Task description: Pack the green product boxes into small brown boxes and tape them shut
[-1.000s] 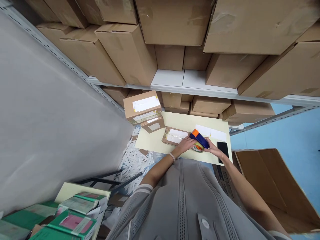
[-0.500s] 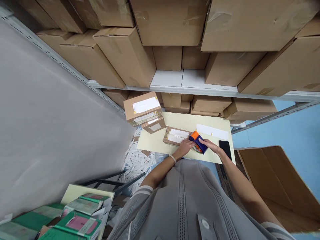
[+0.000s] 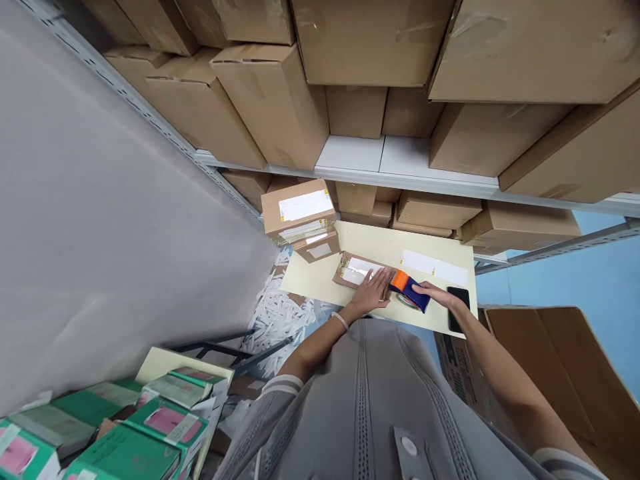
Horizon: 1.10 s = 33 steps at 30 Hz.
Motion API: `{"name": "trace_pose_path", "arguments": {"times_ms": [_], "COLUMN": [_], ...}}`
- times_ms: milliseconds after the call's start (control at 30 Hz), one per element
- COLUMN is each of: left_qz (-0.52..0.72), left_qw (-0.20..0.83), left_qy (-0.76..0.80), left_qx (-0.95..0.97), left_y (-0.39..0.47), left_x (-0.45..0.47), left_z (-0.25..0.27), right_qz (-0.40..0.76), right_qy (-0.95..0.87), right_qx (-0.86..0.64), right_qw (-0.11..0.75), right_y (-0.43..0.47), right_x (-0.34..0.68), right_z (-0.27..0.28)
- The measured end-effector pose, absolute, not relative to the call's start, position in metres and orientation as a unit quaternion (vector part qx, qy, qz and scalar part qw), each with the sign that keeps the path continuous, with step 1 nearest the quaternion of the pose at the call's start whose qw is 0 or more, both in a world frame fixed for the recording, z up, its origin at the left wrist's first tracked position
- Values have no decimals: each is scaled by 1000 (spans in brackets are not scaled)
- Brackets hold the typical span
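A small cardboard box (image 3: pixel 345 275) with a white label and clear tape lies on the cream table (image 3: pixel 310 283). My left hand (image 3: pixel 371 291) rests flat on its right part, fingers stretched across the label. Wrapped around an orange and dark blue tape dispenser (image 3: pixel 411 291), my right hand (image 3: pixel 434 293) holds it against the box's right end. The roll of tape shows partly beneath the dispenser. Whether a strip runs from it to the box is too small to tell.
Stacked labelled boxes (image 3: pixel 300 207) stand at the table's back left. Label sheets (image 3: pixel 435 267) and a black phone (image 3: pixel 458 308) lie to the right. A shelf (image 3: pixel 350 153) loaded with cartons spans the far side. Green boxes (image 3: pixel 135 447) sit at lower left, an open carton (image 3: pixel 555 360) at right.
My left hand has moved from beside the dispenser to lie flat on the box. The dispenser in my right hand now sits at the box's right end. The camera view has shifted slightly.
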<state>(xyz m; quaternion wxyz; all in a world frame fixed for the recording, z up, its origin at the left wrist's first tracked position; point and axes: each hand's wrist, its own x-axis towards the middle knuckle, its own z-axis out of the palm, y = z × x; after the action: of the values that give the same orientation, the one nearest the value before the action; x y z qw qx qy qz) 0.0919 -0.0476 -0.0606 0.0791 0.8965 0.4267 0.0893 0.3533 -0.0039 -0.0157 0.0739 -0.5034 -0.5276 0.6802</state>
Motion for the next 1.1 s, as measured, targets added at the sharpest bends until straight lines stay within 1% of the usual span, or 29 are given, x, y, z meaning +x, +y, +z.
{"name": "trace_pose_path", "arguments": {"times_ms": [133, 233, 333, 500, 667, 767, 933, 1100], "left_qz": [77, 83, 90, 85, 67, 64, 73, 74], "left_qw": [77, 76, 75, 74, 74, 77, 91, 109], "left_qy": [426, 428, 430, 429, 431, 435, 437, 437], "left_qx": [898, 897, 895, 896, 897, 895, 892, 890], "left_y": [-46, -46, -45, -44, -43, -43, -43, -44], "left_x": [90, 88, 87, 88, 88, 89, 91, 90], "left_z": [-64, -66, -68, -67, -64, -64, -64, -62], "right_qz": [713, 701, 689, 635, 591, 537, 501, 476], "right_qy": [-530, -543, -537, -534, -577, -614, -636, -626], "right_qx": [-459, -461, -486, -558, -564, -575, -573, -603], "right_qw": [11, -20, -26, -8, -25, -58, -127, -134], "right_y": [-5, -6, -9, -20, -17, -7, 9, 17], "right_x": [362, 377, 401, 425, 411, 401, 382, 359], "right_z": [-5, -3, -4, -6, -10, -11, -12, -15]}}
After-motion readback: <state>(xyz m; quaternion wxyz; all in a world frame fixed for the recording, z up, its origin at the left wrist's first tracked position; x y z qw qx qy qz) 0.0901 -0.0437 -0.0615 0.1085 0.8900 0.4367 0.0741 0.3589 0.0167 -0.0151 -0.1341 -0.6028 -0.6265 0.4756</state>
